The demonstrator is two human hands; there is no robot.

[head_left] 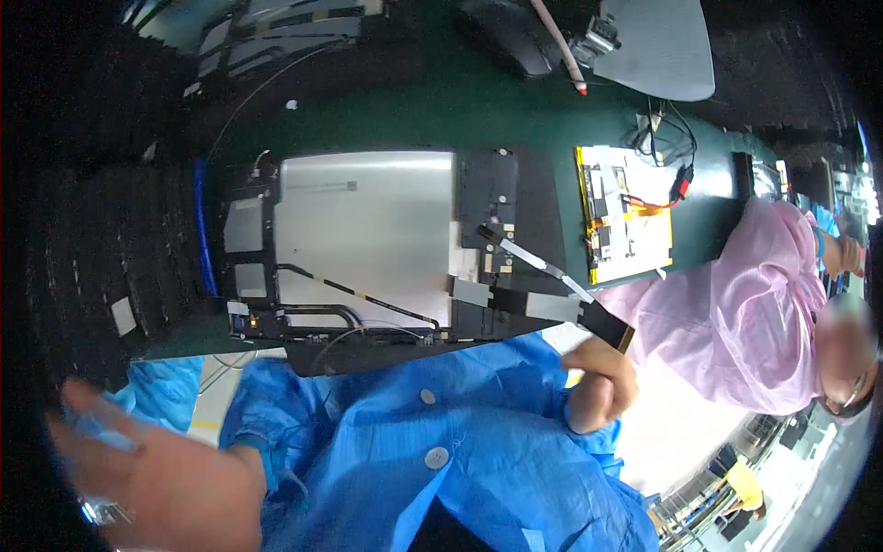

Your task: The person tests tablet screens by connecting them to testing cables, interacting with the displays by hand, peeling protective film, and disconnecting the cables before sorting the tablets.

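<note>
An opened flat electronic device (365,230) lies in front of me, with a large silver plate inside a black frame and thin dark cables across its lower part. From its right side a wide black ribbon cable (552,306) and a narrow black-and-white strip (533,259) reach toward my right hand (602,382). That hand is closed, fingers curled, just below the ribbon's black end; whether anything is inside it is hidden. At the lower left, my left hand (170,488) is raised off the table, slightly blurred, its fingers stretched outward and holding nothing visible. Something pale blue covers one finger.
Right of the device lies a white panel (612,221) with yellow edges and red and black wires. Farther back are a dark mouse (510,37), a pink pen (559,46) and a grey plate (658,51). A person in pink (727,313) is close on the right.
</note>
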